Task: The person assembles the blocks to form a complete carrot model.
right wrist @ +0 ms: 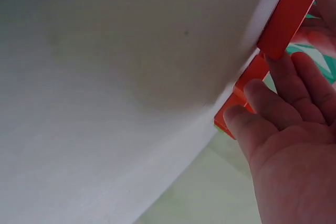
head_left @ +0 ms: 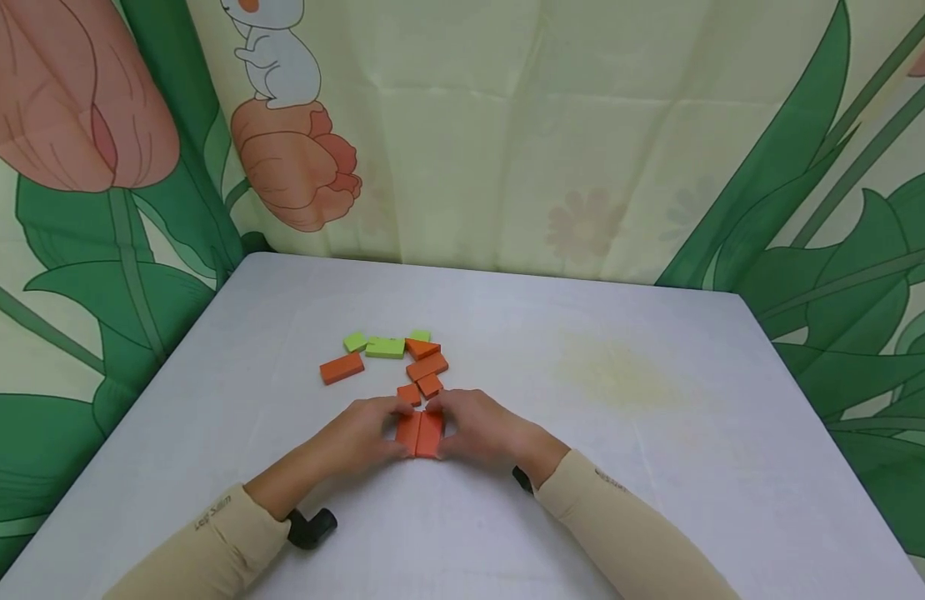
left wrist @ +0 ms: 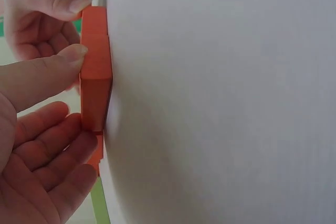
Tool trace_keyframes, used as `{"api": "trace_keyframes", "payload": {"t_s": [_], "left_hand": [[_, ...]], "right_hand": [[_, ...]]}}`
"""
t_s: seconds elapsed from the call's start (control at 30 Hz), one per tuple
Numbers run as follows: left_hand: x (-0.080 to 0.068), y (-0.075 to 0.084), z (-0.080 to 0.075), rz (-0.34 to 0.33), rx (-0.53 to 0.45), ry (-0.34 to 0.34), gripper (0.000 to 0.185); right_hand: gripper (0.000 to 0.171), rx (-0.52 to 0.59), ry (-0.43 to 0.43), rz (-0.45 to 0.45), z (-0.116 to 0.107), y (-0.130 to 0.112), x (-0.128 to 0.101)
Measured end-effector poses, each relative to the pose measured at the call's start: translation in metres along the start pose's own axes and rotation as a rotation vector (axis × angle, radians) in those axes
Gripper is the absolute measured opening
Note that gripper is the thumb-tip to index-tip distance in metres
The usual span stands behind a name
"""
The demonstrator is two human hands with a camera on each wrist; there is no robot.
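Pressing in from both sides, we hold two orange blocks (head_left: 420,433) together on the white table (head_left: 657,433), close to our near edge and just in front of the loose pile. Our left hand (head_left: 361,437) has its thumb (left wrist: 50,72) laid on the top face and its fingers (left wrist: 50,140) bent against the outer side, so it pinches the pair lightly rather than wrapping it. Our right hand (head_left: 477,429) mirrors this, with fingers (right wrist: 273,95) nearly straight and only slightly bent against the opposite side; the wrist view does not show its thumb clearly. We judge the main risk to be uneven pressure: if one hand pushes harder, the two blocks could slide out of line or tip up along their seam, since they seem to be held only by the squeeze. A knuckle could also nudge the small orange pieces (head_left: 421,387) lying just behind our fingers. Farther back sit an orange slab (head_left: 427,366), a lone orange block (head_left: 342,367) off to the left, and green blocks (head_left: 383,347). We see no box, tray or other container anywhere; every piece lies directly on the table. A printed curtain (head_left: 507,125) hangs behind.
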State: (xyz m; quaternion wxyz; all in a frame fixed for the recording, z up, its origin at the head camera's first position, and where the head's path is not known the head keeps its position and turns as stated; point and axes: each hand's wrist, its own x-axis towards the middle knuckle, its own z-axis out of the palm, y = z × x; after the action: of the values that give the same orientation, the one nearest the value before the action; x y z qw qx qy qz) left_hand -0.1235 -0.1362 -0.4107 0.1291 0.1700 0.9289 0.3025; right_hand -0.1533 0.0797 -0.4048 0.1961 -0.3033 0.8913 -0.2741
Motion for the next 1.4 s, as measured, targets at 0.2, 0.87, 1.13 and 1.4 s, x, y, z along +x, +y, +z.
{"api": "trace_keyframes", "payload": {"t_s": [0.2,0.87,1.13,1.4], "left_hand": [[0.003,-0.004,-0.002,-0.027,-0.010,0.011,0.052],[0.005,0.000,0.001,-0.019,-0.019,0.013,0.052],[0.005,0.000,0.001,-0.026,-0.016,0.015,0.052],[0.003,-0.002,-0.007,-0.040,-0.007,0.023,0.055]], "right_hand": [[0.050,-0.060,0.004,0.032,0.000,-0.003,0.006],[0.052,-0.155,0.030,0.068,0.002,-0.007,-0.009],[0.054,-0.135,0.041,0.070,0.002,-0.006,-0.009],[0.059,-0.138,0.057,0.080,0.004,-0.005,-0.010]]}}
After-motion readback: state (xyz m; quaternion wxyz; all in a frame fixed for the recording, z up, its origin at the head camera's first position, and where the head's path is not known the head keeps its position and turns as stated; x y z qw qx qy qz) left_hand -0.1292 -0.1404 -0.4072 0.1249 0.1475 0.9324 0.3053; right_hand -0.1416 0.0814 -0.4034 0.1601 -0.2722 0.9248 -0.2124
